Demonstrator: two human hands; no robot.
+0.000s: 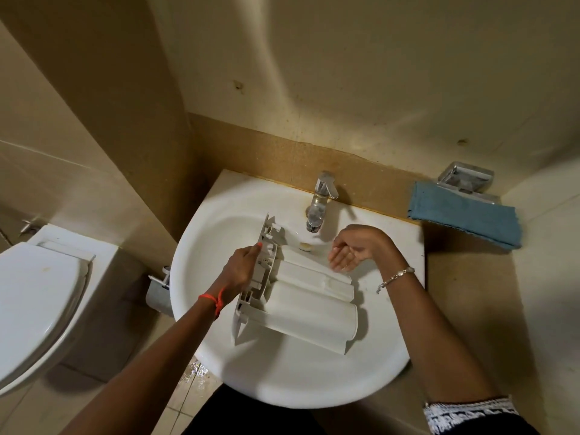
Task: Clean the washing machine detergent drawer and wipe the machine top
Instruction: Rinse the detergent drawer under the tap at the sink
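At the near rim of the round white ceramic basin (pixel 282 394), both forearms reach in over the bowl. Lying in the bowl, bottom side up, is the white plastic detergent drawer (pixel 310 306), its rounded compartment backs facing the camera and its grey front panel tipped up on edge towards the left. The left hand (pixel 240 268) grips that front panel, fingers curled over its top edge, and steadies the drawer against the basin. Just beyond the drawer, the right hand (pixel 354 249) hovers palm up, loosely cupped and holding nothing, below and a little to the right of the spout. A small cream sliver of soap (pixel 306 247) sits between drawer and spout. Farther back stands the chrome single-lever tap (pixel 321 202); no stream of water shows, so I cannot tell whether it runs. A folded blue cloth (pixel 464 215) hangs from the wall to the right. The step in hand looks like rinsing the drawer; the machine top is not in view. Next, I judge, the free hand must bring water or the cloth to the drawer while the left hand turns it to expose the compartments.
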